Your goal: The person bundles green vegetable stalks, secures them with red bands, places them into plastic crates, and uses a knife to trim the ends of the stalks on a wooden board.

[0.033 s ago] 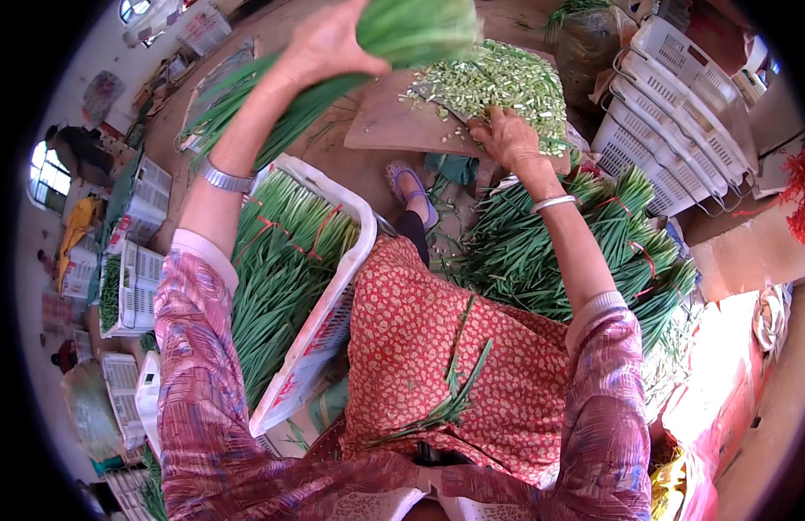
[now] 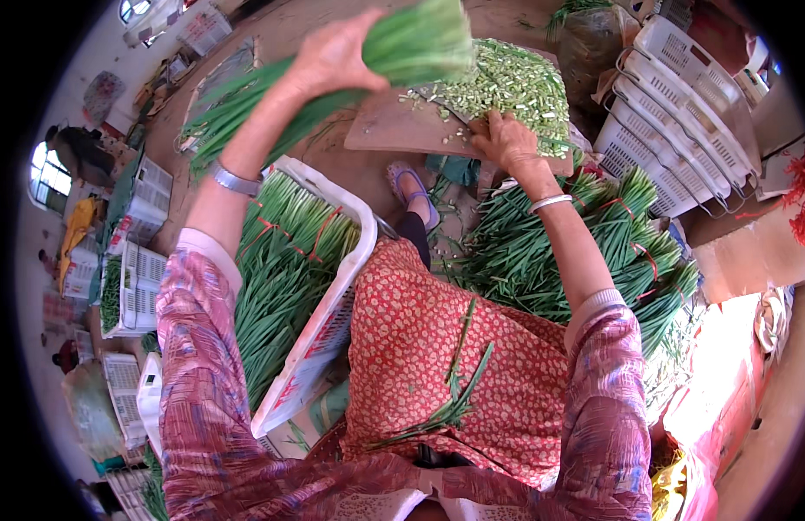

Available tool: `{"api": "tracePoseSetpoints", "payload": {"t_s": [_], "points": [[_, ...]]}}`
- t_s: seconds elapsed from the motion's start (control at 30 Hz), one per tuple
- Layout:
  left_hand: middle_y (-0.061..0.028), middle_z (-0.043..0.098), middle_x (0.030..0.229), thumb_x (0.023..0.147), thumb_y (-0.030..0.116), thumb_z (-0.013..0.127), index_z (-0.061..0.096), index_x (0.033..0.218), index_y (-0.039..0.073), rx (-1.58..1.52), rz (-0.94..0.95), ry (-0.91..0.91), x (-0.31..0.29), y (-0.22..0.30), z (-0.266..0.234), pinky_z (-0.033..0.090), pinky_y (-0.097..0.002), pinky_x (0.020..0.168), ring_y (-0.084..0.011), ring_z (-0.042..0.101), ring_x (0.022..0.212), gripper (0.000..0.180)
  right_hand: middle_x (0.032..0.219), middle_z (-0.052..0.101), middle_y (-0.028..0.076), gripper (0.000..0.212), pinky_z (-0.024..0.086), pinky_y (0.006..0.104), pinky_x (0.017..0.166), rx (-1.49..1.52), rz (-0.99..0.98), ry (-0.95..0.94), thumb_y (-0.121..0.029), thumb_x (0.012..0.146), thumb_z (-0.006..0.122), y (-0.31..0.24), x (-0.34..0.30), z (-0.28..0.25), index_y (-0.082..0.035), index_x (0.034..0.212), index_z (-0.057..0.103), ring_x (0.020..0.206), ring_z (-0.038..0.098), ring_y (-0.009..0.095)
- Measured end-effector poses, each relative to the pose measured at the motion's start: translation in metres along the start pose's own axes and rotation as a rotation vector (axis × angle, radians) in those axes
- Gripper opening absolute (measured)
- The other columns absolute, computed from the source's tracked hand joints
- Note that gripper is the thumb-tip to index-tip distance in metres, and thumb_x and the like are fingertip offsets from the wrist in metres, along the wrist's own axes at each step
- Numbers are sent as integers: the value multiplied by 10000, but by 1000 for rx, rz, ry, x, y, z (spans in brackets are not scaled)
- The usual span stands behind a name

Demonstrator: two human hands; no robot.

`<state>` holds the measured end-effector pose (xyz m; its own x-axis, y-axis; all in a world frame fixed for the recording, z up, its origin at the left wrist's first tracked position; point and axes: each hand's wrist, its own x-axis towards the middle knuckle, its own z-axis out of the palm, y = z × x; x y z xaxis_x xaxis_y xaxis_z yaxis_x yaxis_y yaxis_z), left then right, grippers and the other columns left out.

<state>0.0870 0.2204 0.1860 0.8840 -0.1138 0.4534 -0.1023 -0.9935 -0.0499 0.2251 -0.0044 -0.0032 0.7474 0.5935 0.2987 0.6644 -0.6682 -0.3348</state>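
Note:
My left hand [image 2: 337,59] is closed round a thick bunch of garlic chives [image 2: 424,42], raised above the left side of a brown board [image 2: 385,126]. The bunch is slightly blurred; its cut pale ends point right and its green leaves trail left past my forearm. At the board's near edge my right hand [image 2: 511,143] is closed on a knife, whose dark blade [image 2: 454,110] points up and left. The knife's handle is hidden in my fingers. Beside the blade lies a heap of chopped stem ends [image 2: 524,87], pale green and white.
On the left, a white crate [image 2: 365,230] holds tied chives [image 2: 281,295]. More banded bunches [image 2: 541,252] are piled by my right forearm. Stacked white crates [image 2: 671,113] stand at the far right. Loose leaves [image 2: 454,404] lie on my red flowered apron [image 2: 402,347].
My left hand and the chive bunch have shifted slightly down and left. My right hand stays nearly in place with the knife.

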Motion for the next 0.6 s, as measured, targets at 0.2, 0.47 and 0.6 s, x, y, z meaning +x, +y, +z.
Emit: {"api": "tracePoseSetpoints", "payload": {"t_s": [0.2, 0.47, 0.6], "points": [[-215, 654, 1102, 531, 342, 856, 450, 1337, 54, -168, -225, -418, -47, -47, 133, 488, -425, 919, -353, 632, 1055, 947, 1082, 625, 249, 394, 548, 491, 820, -113, -73, -87, -320, 909, 582, 14, 18, 24, -41, 1177, 507, 937, 658, 436], [-256, 464, 1393, 517, 423, 897, 319, 1465, -3, -262, -79, -328, -9, -32, 153, 357, -436, 1107, -412, 416, 1327, 1189, 902, 659, 263, 376, 497, 509, 757, 428, 41, 8, -341, 979, 508, 33, 3, -15, -11, 1159, 508, 847, 639, 440], [-244, 475, 1386, 493, 432, 908, 327, 1459, -3, -155, -182, -267, 1, 2, 173, 369, -467, 1095, -415, 431, 1311, 1208, 897, 649, 295, 381, 487, 540, 768, 575, 66, 25, -352, 979, 523, 11, -24, -28, -3, 1134, 513, 868, 618, 491]]}}
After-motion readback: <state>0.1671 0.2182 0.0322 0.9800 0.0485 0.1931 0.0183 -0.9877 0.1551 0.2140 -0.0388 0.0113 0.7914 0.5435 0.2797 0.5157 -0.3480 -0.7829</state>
